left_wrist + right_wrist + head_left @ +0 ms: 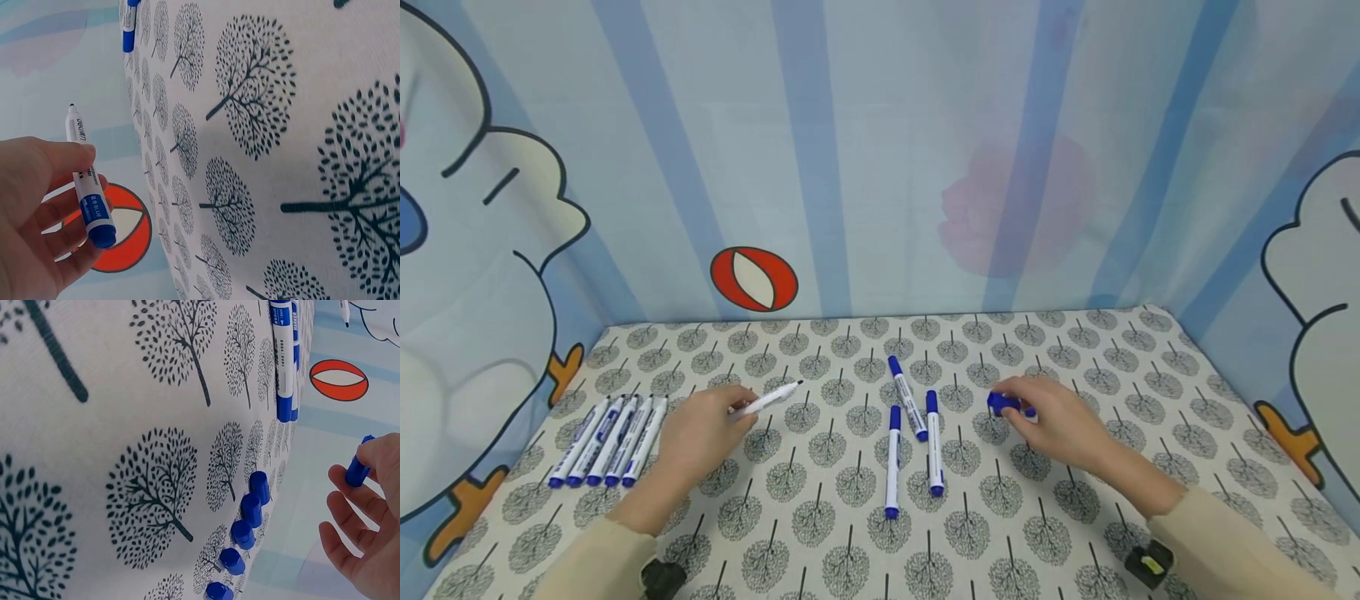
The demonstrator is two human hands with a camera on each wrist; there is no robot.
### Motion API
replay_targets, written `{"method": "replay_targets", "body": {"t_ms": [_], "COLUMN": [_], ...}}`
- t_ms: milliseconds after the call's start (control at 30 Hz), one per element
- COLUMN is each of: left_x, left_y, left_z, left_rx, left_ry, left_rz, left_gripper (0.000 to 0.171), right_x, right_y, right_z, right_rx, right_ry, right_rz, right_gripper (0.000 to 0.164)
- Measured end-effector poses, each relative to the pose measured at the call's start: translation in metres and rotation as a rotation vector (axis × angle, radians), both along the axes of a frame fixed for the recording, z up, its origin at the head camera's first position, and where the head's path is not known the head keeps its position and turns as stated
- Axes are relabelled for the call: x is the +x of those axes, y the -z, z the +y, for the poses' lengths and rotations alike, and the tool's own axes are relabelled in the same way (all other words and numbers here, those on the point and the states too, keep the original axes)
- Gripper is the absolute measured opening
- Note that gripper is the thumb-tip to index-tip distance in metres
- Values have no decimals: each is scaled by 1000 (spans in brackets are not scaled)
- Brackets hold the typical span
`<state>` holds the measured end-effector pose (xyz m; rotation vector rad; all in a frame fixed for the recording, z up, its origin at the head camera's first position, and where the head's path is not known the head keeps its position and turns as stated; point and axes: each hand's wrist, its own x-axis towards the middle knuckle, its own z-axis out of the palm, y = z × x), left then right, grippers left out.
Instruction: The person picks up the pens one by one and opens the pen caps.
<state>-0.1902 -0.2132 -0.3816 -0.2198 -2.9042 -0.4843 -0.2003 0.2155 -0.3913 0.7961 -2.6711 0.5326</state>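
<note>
In the head view my left hand (707,429) pinches an uncapped whiteboard marker (771,397), its dark tip pointing right and away. The left wrist view shows the marker's white barrel and blue end (100,234) between thumb and fingers. My right hand (1056,417) holds a blue marker cap (357,469) between thumb and index finger, above the cloth. Below it, a row of several loose blue caps (251,510) stands on the cloth in the right wrist view; the hand mostly hides them in the head view. Between the hands lie three capped markers (934,446).
Several uncapped markers (613,442) lie side by side at the left, tips away from me. A tree-patterned cloth (820,521) covers the table. Behind it hangs a striped curtain (887,167) with cartoon prints.
</note>
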Motion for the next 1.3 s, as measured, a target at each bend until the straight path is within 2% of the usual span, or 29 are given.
{"method": "replay_targets", "body": {"t_ms": [333, 633, 767, 1000, 1133, 1300], "left_x": [-4, -3, -3, -1, 1, 2], "left_y": [5, 9, 9, 10, 10, 11], "left_z": [-23, -41, -46, -52, -55, -57], "left_rx": [11, 9, 11, 32, 44, 45], "left_ry": [-109, -191, -212, -247, -259, -297], "left_rz": [-57, -114, -111, -117, -144, -219], "left_gripper": [27, 31, 29, 33, 37, 38], "right_x": [3, 6, 6, 5, 5, 5], "right_y": [0, -1, -1, 1, 2, 2], "right_z": [5, 10, 13, 16, 18, 20], "right_rx": [-23, -26, -26, -25, -33, -47], "right_ry": [20, 35, 41, 35, 37, 45], "right_rz": [18, -2, 1, 59, 85, 71], "right_gripper": [25, 24, 24, 25, 26, 26]}}
